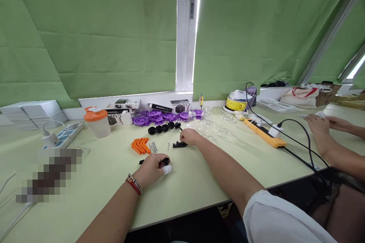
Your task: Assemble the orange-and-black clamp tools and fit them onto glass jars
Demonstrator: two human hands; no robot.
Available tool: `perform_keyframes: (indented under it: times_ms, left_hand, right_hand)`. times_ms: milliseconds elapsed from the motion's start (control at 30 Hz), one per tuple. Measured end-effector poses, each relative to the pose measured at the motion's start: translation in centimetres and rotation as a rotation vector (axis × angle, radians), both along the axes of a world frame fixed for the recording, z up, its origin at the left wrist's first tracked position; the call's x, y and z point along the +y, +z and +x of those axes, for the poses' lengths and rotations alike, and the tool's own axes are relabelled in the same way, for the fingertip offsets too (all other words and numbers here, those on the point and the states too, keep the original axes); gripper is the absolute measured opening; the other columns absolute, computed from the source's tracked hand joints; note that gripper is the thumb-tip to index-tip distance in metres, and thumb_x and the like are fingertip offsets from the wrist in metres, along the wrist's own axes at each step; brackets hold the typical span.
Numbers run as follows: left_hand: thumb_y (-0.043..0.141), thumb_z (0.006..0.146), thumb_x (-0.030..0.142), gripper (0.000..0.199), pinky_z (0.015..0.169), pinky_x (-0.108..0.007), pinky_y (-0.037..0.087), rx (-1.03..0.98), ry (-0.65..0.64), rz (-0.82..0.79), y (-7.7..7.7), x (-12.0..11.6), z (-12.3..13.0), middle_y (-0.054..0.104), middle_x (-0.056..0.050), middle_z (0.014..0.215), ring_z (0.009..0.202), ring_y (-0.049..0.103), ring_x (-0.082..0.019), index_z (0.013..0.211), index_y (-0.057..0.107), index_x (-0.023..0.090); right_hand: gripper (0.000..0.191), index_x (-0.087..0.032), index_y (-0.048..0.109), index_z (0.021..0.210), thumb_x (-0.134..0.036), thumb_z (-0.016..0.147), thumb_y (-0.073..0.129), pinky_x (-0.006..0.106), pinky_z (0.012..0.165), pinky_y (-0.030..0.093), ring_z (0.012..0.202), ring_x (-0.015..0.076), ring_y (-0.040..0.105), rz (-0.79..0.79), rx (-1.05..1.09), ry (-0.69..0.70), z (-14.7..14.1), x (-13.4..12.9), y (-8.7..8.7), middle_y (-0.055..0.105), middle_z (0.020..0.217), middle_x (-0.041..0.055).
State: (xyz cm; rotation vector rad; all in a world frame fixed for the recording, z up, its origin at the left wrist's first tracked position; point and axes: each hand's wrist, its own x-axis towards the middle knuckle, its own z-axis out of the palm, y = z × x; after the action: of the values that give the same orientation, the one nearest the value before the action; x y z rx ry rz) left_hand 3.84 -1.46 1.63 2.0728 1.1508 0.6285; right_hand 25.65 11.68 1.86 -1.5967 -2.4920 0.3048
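My left hand (154,167) is closed around a black plastic part (165,161) near the table's front; a dark end (141,162) sticks out on its other side. White wrapping (167,169) covers one fingertip. Farther forward, my right hand (189,136) pinches the stem of a black round-headed piece (178,125). Several similar black round pieces (158,129) stand in a row to its left. Black bar-shaped parts (179,145) lie just below the right hand. Between the hands and the orange angled pieces (140,145) are metal screws (153,147) and tiny metal bits (168,146).
Purple plastic parts (154,117) and small boxes (119,118) line the back. A shaker bottle (97,122) stands left, clear glass-like vessels (224,131) right. An orange power strip (265,133) with cables lies near another person's hands (318,125).
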Motion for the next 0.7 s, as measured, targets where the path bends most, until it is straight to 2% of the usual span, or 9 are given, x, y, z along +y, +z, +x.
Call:
perform_keyframes:
  times_ms: [133,233,300,400,533,700]
  left_hand:
    - [0.057,0.076,0.037,0.021,0.053,-0.022,0.028,-0.026,-0.008,-0.008,-0.2,0.0,-0.1,0.038,0.005,0.061,0.056,0.032,-0.009,0.071,0.054,0.017]
    - [0.057,0.076,0.037,0.021,0.053,-0.022,0.028,-0.038,-0.021,-0.018,-0.1,-0.1,-0.1,0.039,0.004,0.061,0.057,0.033,-0.009,0.07,0.055,0.016]
    - [0.058,0.076,0.036,0.022,0.053,-0.021,0.028,-0.039,-0.029,-0.027,0.0,-0.1,-0.1,0.039,0.004,0.061,0.057,0.032,-0.009,0.069,0.055,0.016]
    - [0.059,0.074,0.034,0.021,0.053,-0.021,0.028,-0.043,-0.035,-0.02,-0.1,0.0,0.0,0.039,0.004,0.061,0.057,0.032,-0.009,0.066,0.055,0.015]
    - [0.059,0.075,0.038,0.023,0.054,-0.022,0.031,-0.065,-0.023,-0.004,-0.7,0.2,-0.2,0.041,0.004,0.061,0.057,0.033,-0.009,0.069,0.057,0.015]
    - [0.059,0.074,0.04,0.025,0.054,-0.022,0.032,-0.067,-0.015,-0.02,-0.9,0.2,-0.3,0.04,0.004,0.06,0.056,0.033,-0.009,0.07,0.056,0.015]
  right_hand:
    - [0.013,-0.02,0.071,0.071,-0.011,0.072,0.061,0.024,0.064,0.041,0.079,0.019,0.061,0.017,0.048,-0.003,-0.1,-0.6,0.6,0.07,0.082,0.0054]
    - [0.014,-0.02,0.071,0.079,-0.016,0.079,0.057,0.024,0.068,0.041,0.082,0.0175,0.06,0.054,0.131,0.026,-0.7,-2.6,1.6,0.069,0.089,0.0043]
    - [0.014,-0.018,0.069,0.085,-0.021,0.083,0.055,0.023,0.068,0.042,0.08,0.0149,0.059,0.062,0.306,0.103,-1.3,-4.8,2.1,0.067,0.092,0.004]
    - [0.01,-0.018,0.066,0.085,-0.022,0.083,0.057,0.022,0.067,0.043,0.077,0.0127,0.058,0.008,0.58,0.302,-2.1,-8.4,2.5,0.063,0.088,0.0025]
    - [0.009,-0.02,0.067,0.083,-0.019,0.082,0.058,0.023,0.067,0.042,0.076,0.0126,0.056,-0.008,0.585,0.398,-2.7,-11.1,2.4,0.06,0.086,0.0018]
    - [0.011,-0.019,0.069,0.081,-0.014,0.08,0.06,0.024,0.07,0.044,0.075,0.0127,0.056,-0.019,0.585,0.407,-3.0,-11.1,2.3,0.06,0.083,0.0017]
